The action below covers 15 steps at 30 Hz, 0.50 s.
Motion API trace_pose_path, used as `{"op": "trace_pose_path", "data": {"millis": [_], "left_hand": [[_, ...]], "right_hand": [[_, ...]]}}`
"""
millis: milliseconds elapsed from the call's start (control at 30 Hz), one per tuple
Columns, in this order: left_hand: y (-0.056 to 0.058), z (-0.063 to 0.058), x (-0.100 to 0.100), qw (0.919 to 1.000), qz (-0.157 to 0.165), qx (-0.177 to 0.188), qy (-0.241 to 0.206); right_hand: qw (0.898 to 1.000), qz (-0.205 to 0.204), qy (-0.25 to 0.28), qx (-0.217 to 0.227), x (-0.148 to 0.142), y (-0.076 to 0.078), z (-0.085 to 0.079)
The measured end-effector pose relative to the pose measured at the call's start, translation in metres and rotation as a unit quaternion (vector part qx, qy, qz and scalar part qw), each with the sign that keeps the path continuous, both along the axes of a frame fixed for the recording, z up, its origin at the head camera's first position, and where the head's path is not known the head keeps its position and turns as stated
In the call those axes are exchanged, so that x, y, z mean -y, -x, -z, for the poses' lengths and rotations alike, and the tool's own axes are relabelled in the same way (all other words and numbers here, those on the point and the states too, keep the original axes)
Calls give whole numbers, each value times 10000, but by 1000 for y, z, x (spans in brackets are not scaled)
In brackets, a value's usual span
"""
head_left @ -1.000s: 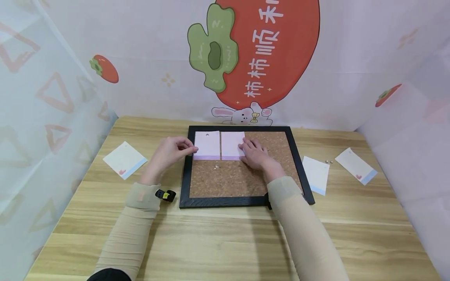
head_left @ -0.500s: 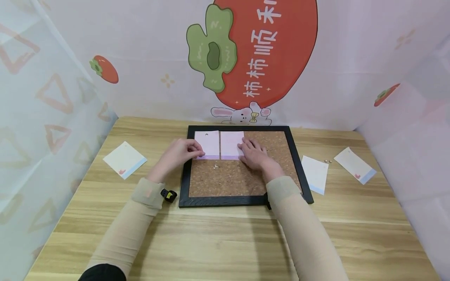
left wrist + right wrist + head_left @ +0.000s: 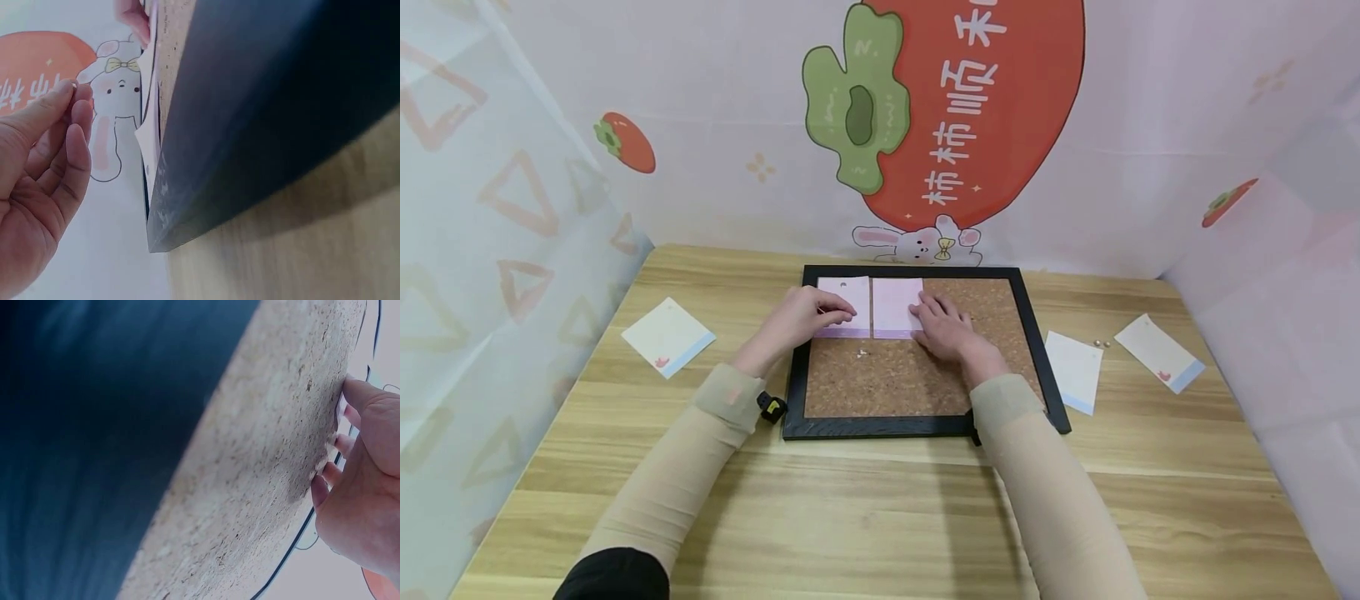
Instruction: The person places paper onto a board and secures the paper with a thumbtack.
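In the head view, two pale pink note cards lie side by side on the upper part of a cork board [image 3: 880, 383]. The left card [image 3: 859, 293] has a small round pin near its top edge; the right card [image 3: 897, 307] is plain with a purple strip along the bottom. My left hand [image 3: 801, 321] is over the left card. In the left wrist view its thumb and forefinger pinch a tiny pushpin [image 3: 75, 86], mostly hidden by the fingertips. My right hand [image 3: 947, 327] presses the right card's right edge, fingers spread on card and cork.
Small white bits [image 3: 862, 353] lie on the cork below the cards. A black frame [image 3: 880, 428] borders the board. Loose cards with blue strips lie left [image 3: 667, 333] and right [image 3: 1157, 350] on the wooden table, another card [image 3: 1072, 367] beside the frame, near small beads [image 3: 1101, 344].
My left hand has moved rightward from the left card's left edge to over its middle. My right hand stays put on the right card's edge.
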<state>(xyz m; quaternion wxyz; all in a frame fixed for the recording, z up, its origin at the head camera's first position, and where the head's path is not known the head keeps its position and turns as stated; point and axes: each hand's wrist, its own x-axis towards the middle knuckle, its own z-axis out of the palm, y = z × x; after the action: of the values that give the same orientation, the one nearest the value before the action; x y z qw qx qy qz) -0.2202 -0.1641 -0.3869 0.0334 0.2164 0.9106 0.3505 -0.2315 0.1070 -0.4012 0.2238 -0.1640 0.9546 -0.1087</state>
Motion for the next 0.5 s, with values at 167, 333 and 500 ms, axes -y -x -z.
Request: {"op": "trace_pose_path", "data": {"millis": [167,333,500], "left_hand": [[4,-2,-5,9994,321,-13,92],[9,-7,-12,9985,496,84,236],[15,-11,-20,9981,460,331,238]], "right_hand": [[10000,59,10,33,0,0,0],[10000,61,6,-17,1,-1,0],[10000,48,34,-22,1,-1,-1]]}}
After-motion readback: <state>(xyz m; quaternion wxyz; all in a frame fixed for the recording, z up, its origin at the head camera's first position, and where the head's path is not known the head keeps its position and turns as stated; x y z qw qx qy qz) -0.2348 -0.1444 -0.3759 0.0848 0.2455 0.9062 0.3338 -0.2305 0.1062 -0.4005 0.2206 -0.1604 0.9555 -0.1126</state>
